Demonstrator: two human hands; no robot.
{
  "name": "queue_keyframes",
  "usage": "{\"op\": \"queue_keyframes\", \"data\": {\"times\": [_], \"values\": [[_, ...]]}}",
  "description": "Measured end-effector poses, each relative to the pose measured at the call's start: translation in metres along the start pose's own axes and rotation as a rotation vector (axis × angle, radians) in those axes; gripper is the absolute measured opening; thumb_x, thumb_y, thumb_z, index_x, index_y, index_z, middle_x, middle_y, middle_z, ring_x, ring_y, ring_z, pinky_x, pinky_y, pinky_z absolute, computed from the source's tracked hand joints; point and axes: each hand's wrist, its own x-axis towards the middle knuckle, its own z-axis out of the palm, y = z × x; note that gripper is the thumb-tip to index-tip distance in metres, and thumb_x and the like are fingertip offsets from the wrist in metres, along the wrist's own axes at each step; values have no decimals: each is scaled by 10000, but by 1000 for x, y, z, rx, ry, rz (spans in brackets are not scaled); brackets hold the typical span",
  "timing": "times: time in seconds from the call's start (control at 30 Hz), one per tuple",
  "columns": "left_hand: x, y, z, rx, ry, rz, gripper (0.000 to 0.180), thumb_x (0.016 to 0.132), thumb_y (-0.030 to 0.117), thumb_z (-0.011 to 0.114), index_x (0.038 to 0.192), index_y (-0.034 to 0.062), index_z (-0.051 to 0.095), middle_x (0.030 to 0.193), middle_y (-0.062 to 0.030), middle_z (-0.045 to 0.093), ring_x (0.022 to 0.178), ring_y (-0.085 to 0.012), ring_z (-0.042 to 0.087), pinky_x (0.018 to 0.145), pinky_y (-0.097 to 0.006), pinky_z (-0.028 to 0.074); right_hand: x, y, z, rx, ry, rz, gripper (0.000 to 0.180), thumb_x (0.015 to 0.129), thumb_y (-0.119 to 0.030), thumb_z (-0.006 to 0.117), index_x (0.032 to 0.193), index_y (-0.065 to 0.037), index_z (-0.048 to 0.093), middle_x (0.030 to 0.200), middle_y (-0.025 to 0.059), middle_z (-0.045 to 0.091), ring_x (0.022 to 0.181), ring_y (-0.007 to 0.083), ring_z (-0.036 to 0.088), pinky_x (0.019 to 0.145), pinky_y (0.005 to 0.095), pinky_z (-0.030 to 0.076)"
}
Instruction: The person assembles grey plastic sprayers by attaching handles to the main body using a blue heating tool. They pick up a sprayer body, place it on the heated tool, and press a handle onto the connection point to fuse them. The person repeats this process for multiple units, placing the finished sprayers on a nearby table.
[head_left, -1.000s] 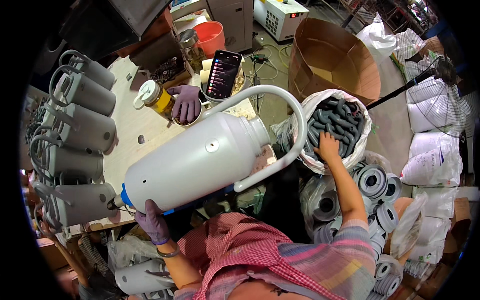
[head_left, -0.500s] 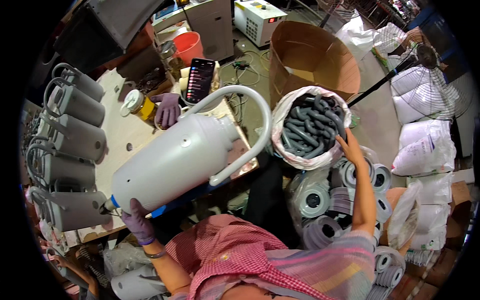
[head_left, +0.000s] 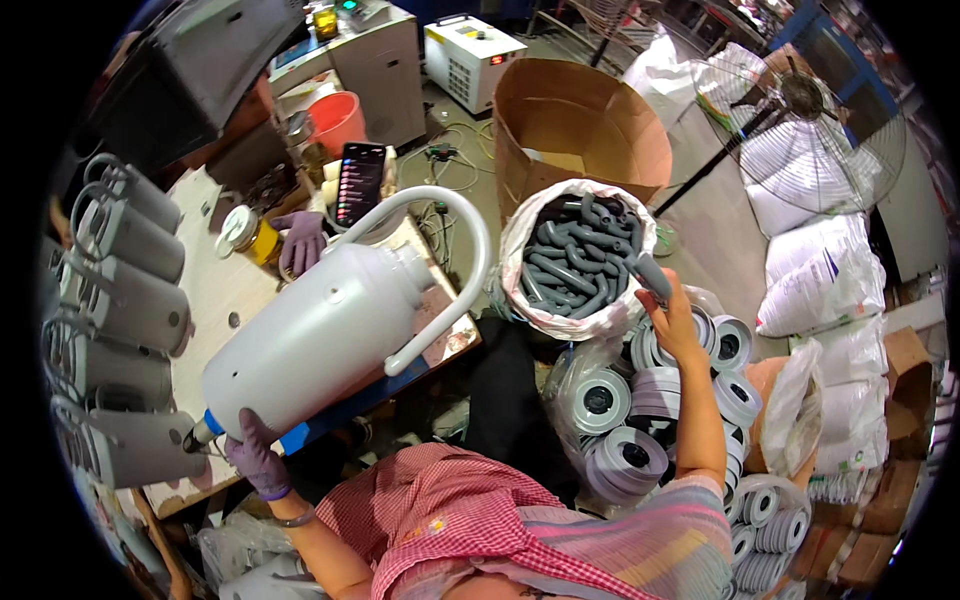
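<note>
A large light-grey thermos jug shell (head_left: 310, 330) lies tilted over the worktable, its neck and looped carrying handle toward the upper right. My left hand (head_left: 258, 462), in a purple glove, grips it at the base end, thumb up against its side. A blue-collared metal fitting (head_left: 205, 430) meets that base; how they join is hidden. My bare right hand (head_left: 675, 318) is closed round a dark-grey curved plastic handle (head_left: 652, 277), held at the right rim of a white sack (head_left: 516, 290). Many similar dark-grey handles (head_left: 580, 262) fill the sack.
Finished-looking grey jug shells (head_left: 140, 300) line the worktable's left (head_left: 215, 375). A phone (head_left: 360, 183), a purple glove (head_left: 300, 242) and a yellow-filled jar (head_left: 250, 235) stand behind. Beyond the sack is a cardboard box (head_left: 640, 130); grey ring parts (head_left: 625, 462) are piled below it. A fan (head_left: 800, 97) stands right.
My right hand has drawn back from the pile in the sack, lifting one dark-grey handle. The left hand keeps its hold on the jug shell. The whole view has shifted a little.
</note>
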Motion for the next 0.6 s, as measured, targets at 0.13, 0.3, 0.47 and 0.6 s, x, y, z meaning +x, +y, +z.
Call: {"op": "queue_keyframes", "data": {"times": [0.13,0.3,0.47,0.6], "values": [[8,-14,-17,51,-23,-31,494,935,318,716,1217,-73,609,1141,-123,680,1012,-188,631,899,-329,511,38,-34,-8,-639,-454,338,365,886,-225,714,1169,-38,581,1056,175,615,932,337,610,819,430,486],[10,8,-6,-35,-72,5,333,884,260,784,1057,-13,705,958,-31,709,848,-99,614,761,-246,500,112,-124,-6,-633,86,-425,341,898,-178,700,1183,-23,597,941,164,609,769,322,611,752,419,500],[8,27,-3,-58,-99,-48,305,849,242,819,997,-8,728,906,-12,709,806,-80,605,737,-240,501,163,-208,31,687,-568,-89,473,962,-176,643,1364,-75,414,1122,119,619,1015,236,656,842,349,565],[11,19,0,-154,-136,-21,315,852,242,814,999,-22,726,901,-17,713,805,-82,609,757,-248,503,167,-271,118,1307,-917,-184,502,868,-278,727,1237,-81,450,1210,178,521,1204,339,579,1069,598,434]]}}
